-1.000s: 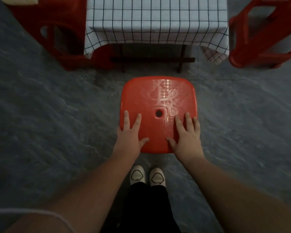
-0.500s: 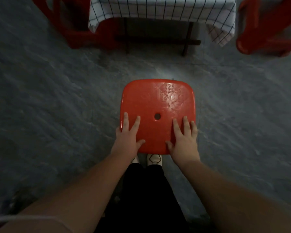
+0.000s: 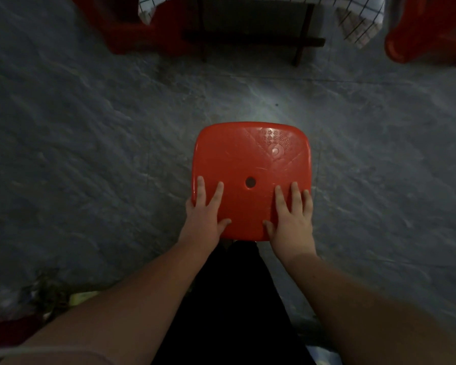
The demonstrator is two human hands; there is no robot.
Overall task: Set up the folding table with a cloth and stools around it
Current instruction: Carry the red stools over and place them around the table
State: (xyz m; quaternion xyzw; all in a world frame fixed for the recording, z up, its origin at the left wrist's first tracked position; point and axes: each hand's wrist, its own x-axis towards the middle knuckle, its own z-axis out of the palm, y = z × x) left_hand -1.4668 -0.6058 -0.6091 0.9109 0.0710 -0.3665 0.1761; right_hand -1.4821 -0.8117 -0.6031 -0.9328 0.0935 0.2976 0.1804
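Red stool point(image 3: 250, 164) on grey floor point(image 3: 90, 154), straight ahead, well apart from table. Left hand point(image 3: 203, 219) flat on near left seat corner, fingers spread. Right hand point(image 3: 292, 219) flat on near right corner, fingers spread. Checked cloth point(image 3: 358, 25) hanging over folding table point(image 3: 253, 42) far up top. More red stools point(image 3: 429, 35) beside table.

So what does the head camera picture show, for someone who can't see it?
Two bare hands, left hand and right hand, press flat on the near edge of a square red plastic stool on a grey floor. Beyond stands a table under a white checked cloth, red stools either side.
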